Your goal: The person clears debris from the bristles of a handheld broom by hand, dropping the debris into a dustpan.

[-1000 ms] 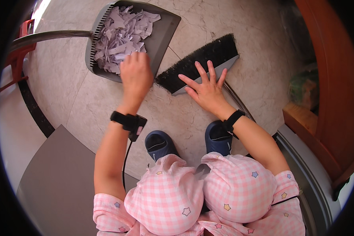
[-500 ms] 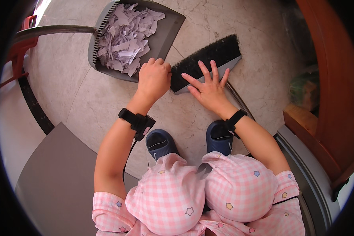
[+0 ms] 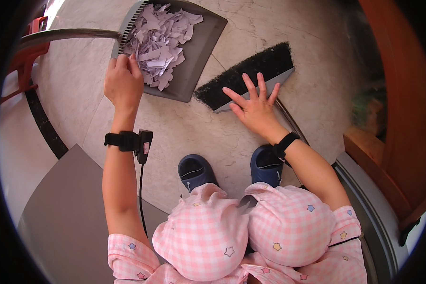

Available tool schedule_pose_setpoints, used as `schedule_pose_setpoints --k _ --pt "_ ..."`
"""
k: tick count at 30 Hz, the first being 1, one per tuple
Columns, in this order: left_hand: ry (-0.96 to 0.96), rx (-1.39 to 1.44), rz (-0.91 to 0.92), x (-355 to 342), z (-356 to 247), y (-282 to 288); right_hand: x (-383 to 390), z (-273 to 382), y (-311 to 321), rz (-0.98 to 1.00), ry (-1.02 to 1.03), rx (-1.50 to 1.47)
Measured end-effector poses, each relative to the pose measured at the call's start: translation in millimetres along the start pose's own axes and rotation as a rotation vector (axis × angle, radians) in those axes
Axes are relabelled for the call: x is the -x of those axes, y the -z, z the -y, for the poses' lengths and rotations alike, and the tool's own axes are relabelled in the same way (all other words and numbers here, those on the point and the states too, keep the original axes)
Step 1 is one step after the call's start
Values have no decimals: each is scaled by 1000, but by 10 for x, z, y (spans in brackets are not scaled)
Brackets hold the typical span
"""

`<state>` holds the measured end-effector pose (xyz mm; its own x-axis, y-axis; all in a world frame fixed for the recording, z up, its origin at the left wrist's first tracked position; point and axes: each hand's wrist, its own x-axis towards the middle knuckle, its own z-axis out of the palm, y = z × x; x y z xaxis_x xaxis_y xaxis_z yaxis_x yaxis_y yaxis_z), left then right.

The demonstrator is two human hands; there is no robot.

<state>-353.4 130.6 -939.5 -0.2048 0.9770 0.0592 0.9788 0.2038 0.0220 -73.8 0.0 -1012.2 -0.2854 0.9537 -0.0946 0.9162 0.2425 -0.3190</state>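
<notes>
A grey dustpan (image 3: 197, 57) lies on the floor at the upper left, heaped with torn scraps of pale paper (image 3: 162, 45). My left hand (image 3: 123, 81) is over its toothed near-left edge, fingers curled and pinched together; whatever they hold, if anything, is hidden. To the right, a broom (image 3: 251, 66) with black bristles and a grey head lies on its side on the floor. Across the broom head my right hand (image 3: 256, 110) is spread, fingers apart, gripping nothing.
The dustpan's long handle (image 3: 71, 34) reaches left toward a red plastic stool (image 3: 26, 61). Wooden furniture (image 3: 404, 109) stands along the right. Under my knees are two blue slippers (image 3: 196, 173); a grey panel (image 3: 66, 203) lies at lower left.
My left hand has moved left from the broom's bristle end to the dustpan's toothed edge, its fingers staying closed. The right hand stays spread on the broom head.
</notes>
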Motion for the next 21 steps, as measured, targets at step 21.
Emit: schedule_pose_setpoints --k 21 --pt "-348 303 93 1203 398 -554 -103 960 -267 76 -28 130"
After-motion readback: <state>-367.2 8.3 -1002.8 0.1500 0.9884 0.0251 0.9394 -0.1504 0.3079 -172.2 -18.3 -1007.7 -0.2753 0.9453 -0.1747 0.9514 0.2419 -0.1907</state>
